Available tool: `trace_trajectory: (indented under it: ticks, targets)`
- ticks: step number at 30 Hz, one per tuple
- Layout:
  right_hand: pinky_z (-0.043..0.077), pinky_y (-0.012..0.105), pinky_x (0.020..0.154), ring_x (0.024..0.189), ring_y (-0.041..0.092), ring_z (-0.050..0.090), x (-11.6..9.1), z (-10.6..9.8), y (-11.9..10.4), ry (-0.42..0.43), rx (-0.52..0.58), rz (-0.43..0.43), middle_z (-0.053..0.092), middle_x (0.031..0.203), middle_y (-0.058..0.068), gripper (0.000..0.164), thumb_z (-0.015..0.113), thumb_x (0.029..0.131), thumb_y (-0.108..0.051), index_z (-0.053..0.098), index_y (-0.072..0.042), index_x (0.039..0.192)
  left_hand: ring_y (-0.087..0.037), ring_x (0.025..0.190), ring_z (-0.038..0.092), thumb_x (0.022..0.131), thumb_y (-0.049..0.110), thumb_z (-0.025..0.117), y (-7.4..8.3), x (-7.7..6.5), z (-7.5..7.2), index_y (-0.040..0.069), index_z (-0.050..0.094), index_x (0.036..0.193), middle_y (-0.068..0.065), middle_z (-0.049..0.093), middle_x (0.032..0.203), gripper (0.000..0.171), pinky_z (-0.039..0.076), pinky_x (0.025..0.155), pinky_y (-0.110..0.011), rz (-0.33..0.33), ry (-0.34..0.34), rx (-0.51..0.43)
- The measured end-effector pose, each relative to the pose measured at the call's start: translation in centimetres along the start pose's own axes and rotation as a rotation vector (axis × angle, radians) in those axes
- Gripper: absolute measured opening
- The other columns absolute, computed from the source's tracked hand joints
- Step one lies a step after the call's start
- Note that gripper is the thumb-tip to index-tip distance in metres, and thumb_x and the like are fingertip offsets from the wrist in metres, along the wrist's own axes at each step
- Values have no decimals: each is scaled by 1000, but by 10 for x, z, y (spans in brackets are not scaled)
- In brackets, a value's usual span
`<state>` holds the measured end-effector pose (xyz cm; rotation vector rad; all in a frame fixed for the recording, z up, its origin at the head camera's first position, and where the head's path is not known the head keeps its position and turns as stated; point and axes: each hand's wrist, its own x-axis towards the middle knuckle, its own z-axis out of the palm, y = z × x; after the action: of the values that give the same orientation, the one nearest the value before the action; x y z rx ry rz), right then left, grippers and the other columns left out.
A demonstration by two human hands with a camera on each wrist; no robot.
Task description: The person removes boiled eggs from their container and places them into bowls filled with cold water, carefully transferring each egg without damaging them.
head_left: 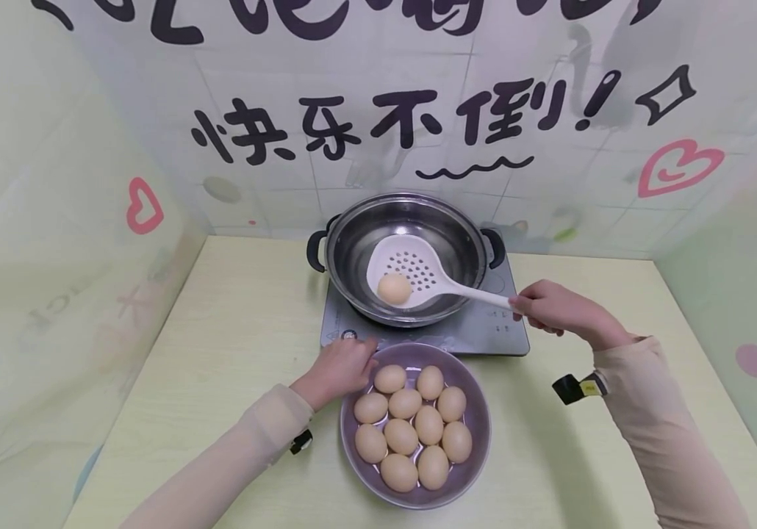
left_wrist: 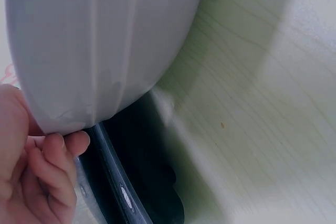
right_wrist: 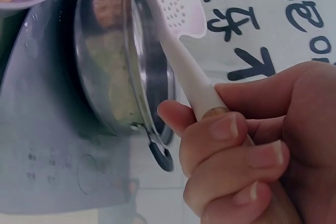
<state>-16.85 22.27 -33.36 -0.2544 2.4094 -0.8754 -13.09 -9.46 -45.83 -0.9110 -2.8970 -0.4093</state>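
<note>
My right hand [head_left: 553, 308] grips the handle of a white slotted ladle [head_left: 418, 253], fingers curled round it in the right wrist view. One brown egg [head_left: 394, 289] lies in the ladle's perforated head, which overlaps the inside of a steel pot [head_left: 345, 283]. At the upper left of a purple-grey bowl [head_left: 482, 433], my left hand [head_left: 341, 367] pinches the rim between thumb and fingers, as the left wrist view shows. Several brown eggs [head_left: 428, 425] sit in that bowl, just in front of the pot.
Under the pot is a flat grey induction cooker [head_left: 494, 338], with its front edge close to the bowl. Black side handles [head_left: 315, 250] stick out from the pot. A pale wood-grain table [head_left: 233, 316] carries everything, with a printed curtain [head_left: 273, 198] behind and at both sides.
</note>
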Motion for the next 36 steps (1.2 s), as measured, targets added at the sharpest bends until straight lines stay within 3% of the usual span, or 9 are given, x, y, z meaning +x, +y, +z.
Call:
trace_trajectory:
  ticks: [8,16,24,36]
  targets:
    - [29,23,40,42,7,32,-29,-2,15,31,-1,-28,40,53,-1,29,39,96,-18,56,5,90,-25,52,54,79,12,63,1,1,-1,10,51,72,-3,53,57,14,41,44,-35,-13,-18,4]
    - [28,22,39,41,7,31,-55,11,35,67,25,-11,40,54,-1,28,40,96,-18,56,3,90,-27,53,54,79,11,64,1,1,-2,10,50,70,-5,54,58,16,41,45,-37,-8,-6,-8]
    - [28,21,40,43,7,32,-62,25,40,144,-3,-12,41,56,-1,26,43,95,-20,57,1,90,-27,52,54,78,12,63,0,2,1,10,50,70,-5,54,57,16,41,45,-37,-5,-3,0]
    - [29,24,43,46,7,32,-72,39,40,341,-107,-114,42,59,-2,19,49,94,-25,58,-10,86,-24,50,52,78,13,65,0,2,1,10,50,70,-3,52,56,17,40,44,-34,-5,9,-11]
